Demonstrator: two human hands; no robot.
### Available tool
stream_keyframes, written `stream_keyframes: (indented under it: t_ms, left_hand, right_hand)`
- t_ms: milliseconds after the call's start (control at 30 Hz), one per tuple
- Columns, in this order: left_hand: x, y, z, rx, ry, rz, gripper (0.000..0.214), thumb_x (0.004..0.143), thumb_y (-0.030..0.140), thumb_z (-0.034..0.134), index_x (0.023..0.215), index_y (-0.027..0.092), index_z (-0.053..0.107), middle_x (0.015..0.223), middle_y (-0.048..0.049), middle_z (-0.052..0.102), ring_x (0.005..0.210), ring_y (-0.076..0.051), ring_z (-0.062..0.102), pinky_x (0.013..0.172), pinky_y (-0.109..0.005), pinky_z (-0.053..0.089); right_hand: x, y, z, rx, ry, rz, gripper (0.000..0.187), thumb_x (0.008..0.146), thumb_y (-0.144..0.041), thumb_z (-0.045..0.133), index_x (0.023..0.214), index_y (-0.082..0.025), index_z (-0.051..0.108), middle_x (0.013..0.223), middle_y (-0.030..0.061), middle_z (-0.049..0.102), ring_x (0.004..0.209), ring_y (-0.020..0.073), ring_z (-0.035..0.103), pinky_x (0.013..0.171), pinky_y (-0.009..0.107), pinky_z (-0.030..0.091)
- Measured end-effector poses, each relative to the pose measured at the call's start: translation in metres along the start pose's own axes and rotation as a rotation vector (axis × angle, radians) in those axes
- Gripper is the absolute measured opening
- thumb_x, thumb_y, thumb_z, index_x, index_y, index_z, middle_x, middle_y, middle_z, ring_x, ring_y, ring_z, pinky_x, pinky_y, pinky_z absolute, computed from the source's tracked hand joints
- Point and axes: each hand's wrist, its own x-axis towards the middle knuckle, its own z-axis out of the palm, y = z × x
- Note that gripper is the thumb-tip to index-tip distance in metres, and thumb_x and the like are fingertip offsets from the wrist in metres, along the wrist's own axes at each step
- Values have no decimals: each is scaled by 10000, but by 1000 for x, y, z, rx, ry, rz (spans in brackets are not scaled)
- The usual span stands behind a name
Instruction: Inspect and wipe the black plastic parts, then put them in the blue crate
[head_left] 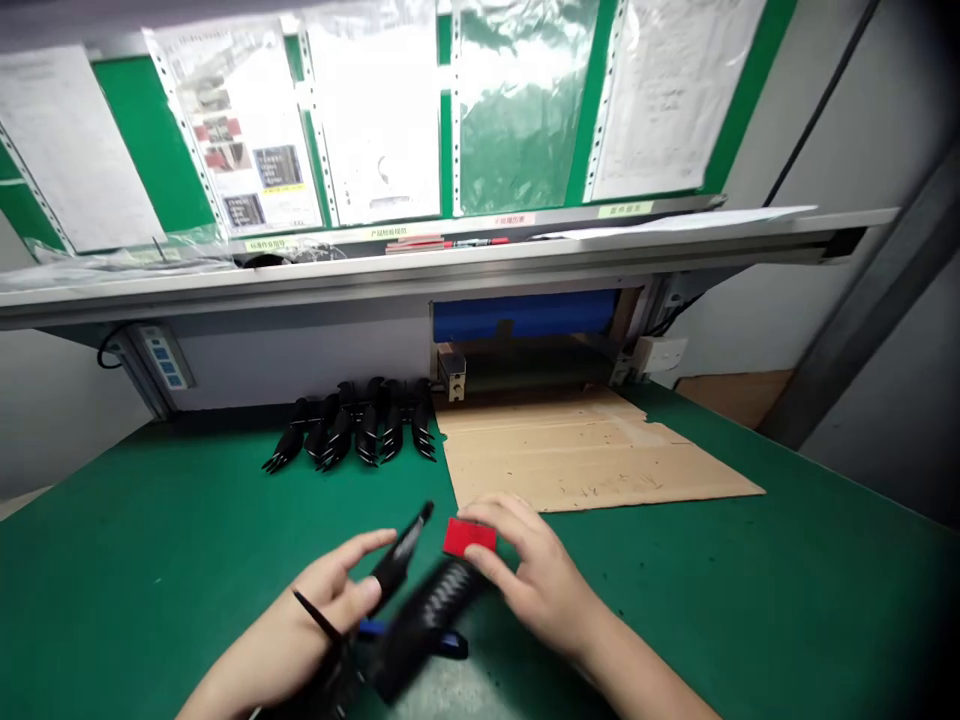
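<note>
My left hand (330, 600) holds a black plastic comb-like part (401, 555) between thumb and fingers, its thin end pointing up and right. More black parts (420, 625) lie blurred under both hands, with something blue (450, 643) beneath them. My right hand (536, 575) pinches a small red rectangular piece (469, 536) at the fingertips, right beside the black part's end. Both hands hover low over the green table (150, 560).
A row of several black toothed parts (356, 430) lies at the back of the table. A flat cardboard sheet (585, 450) lies to the right of them. Above runs a shelf (450, 265) with pens and plastic-sleeved papers on a green board.
</note>
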Motion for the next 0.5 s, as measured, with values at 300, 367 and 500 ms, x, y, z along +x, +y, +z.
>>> stream_keyframes:
  t_ms: [300,367,500]
  left_hand:
    - [0,28,24,725,68,94,948,670,506,743,1460,312,255,666,18,511,531,-168,452,482,-234,279]
    - [8,19,24,699,49,130,1058,618,418,797,1478,231,211,578,61,429,450,-135,338,435,-234,201]
    - [30,-10,30,663,-47,202,929,681,171,676,1480,175,202,463,109,278,380,-118,198,427,-253,127]
  right_hand:
    - [15,-25,-14,-483,-13,-329,559,972,-636,357,692,-169,482,768,47,479,716,213,439,631,340,346]
    - [15,-28,-18,-535,-66,-335,440,876,-607,601,806,-179,533,900,68,527,819,246,471,712,372,375]
    - [8,-25,20,-743,-162,-522,151,781,-245,679,767,-199,535,735,26,579,676,212,512,748,383,406]
